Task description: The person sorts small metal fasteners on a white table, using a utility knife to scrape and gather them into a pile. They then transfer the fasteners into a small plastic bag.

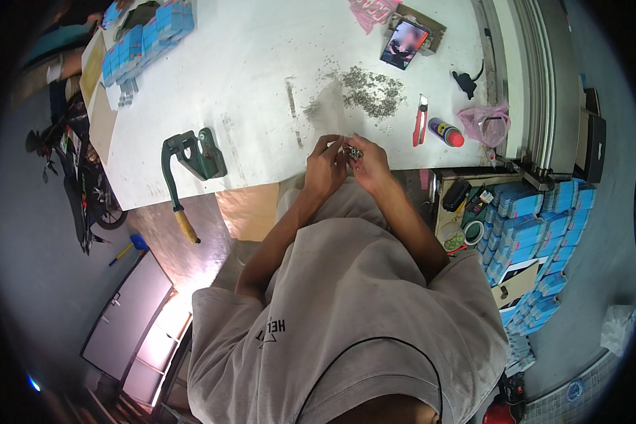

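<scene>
My two hands meet at the table's near edge, fingertips almost touching. My right hand (370,164) is curled around a small cluster of metal pieces (355,151), which shows between thumb and fingers. Bent inward beside it, my left hand (324,169) has its fingertips pressed together; what they pinch is too small to make out. Just beyond the fingertips is a hazy, see-through sheet, perhaps a clear plastic bag (329,102). Past it to the right, a loose pile of tiny metal pieces (374,92) spreads over the white table (240,92).
A green hand press (203,155) with a yellow-handled lever stands at left. To the right lie a red utility knife (420,121), a spray can (445,132) and a pink plastic bag (486,124). A phone (405,44) leans on a box. Blue bundles (526,233) are stacked beside me.
</scene>
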Demonstrator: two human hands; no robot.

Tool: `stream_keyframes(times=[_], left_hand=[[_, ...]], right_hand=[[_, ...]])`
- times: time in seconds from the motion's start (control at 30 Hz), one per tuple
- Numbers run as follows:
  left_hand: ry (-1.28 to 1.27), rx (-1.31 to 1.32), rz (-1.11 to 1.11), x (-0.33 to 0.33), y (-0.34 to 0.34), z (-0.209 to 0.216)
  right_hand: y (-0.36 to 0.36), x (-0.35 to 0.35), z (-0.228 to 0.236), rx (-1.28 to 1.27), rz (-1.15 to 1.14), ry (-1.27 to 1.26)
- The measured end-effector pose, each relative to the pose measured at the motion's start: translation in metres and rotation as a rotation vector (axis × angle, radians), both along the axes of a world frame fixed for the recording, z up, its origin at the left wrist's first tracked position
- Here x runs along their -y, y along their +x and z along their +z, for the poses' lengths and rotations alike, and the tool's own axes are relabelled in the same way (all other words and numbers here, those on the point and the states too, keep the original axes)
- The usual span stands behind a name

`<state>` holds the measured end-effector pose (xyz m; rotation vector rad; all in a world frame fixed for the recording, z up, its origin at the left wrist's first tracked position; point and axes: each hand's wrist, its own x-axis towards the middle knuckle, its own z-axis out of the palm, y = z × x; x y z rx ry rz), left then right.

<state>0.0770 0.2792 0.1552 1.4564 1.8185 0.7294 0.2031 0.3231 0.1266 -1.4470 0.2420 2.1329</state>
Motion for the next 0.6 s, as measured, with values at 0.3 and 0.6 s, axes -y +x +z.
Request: stream_keyframes(times=[0.3,0.6], left_hand=[[0.041,0.004,-0.032,0.006,-0.001,0.001],[0.050,0.059,-0.013,0.019,0.000,-0.003]], right_hand=[[-0.009,-0.001,0.016,0.090,0.000,0.031],[-0.018,0.012,0.011,0.093,-0.041,0.004]])
